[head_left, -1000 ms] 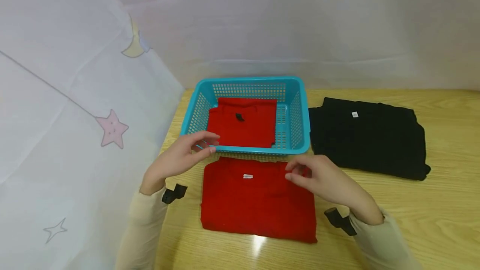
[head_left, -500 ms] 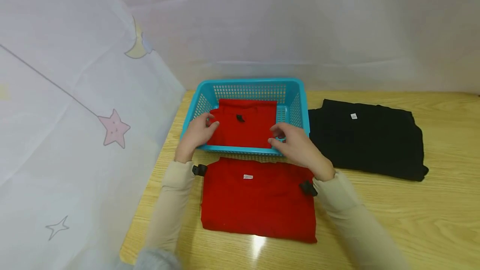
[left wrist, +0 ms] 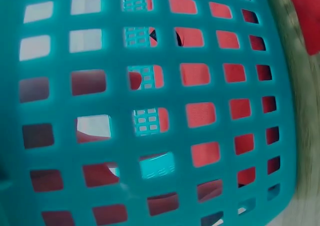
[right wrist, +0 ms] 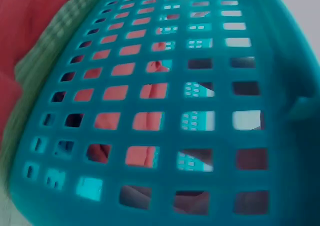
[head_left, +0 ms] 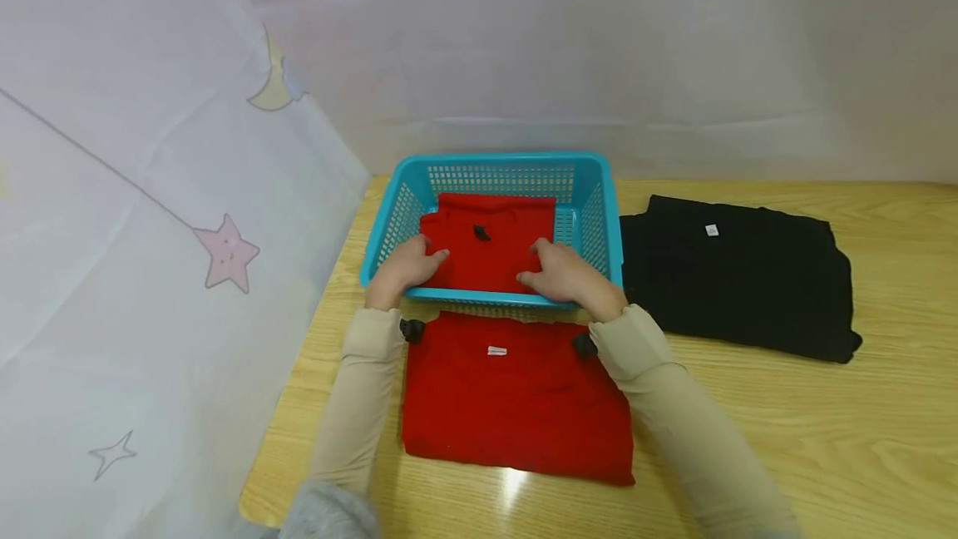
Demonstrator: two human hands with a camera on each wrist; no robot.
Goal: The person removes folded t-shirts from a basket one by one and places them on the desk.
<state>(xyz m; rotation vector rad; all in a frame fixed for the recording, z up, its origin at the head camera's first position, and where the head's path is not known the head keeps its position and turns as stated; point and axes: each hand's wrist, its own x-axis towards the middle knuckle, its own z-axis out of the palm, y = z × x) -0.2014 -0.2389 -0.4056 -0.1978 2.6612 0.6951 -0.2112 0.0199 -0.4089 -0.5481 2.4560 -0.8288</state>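
A folded red T-shirt (head_left: 479, 260) with a dark neck label lies inside the turquoise plastic basket (head_left: 501, 159). My left hand (head_left: 404, 268) reaches over the basket's near rim and holds the shirt's left edge, thumb on top of the cloth. At the opposite edge my right hand (head_left: 565, 274) grips the shirt the same way, its thumb also on top; the other fingertips are hidden. Through the mesh, the left wrist view shows the red cloth (left wrist: 201, 115) and parts of a hand. In the right wrist view the basket wall (right wrist: 170, 99) fills most of the picture.
A second folded red T-shirt (head_left: 516, 406) with a white label lies on the wooden table (head_left: 891, 431) in front of the basket, under my wrists. A folded black T-shirt (head_left: 741, 281) lies right of the basket. White patterned sheets (head_left: 172, 314) hang at the left and back.
Both hands have moved from above the front red shirt and the near rim into the basket. They have closed in on the side edges of the shirt there, which lies nearly unmoved.
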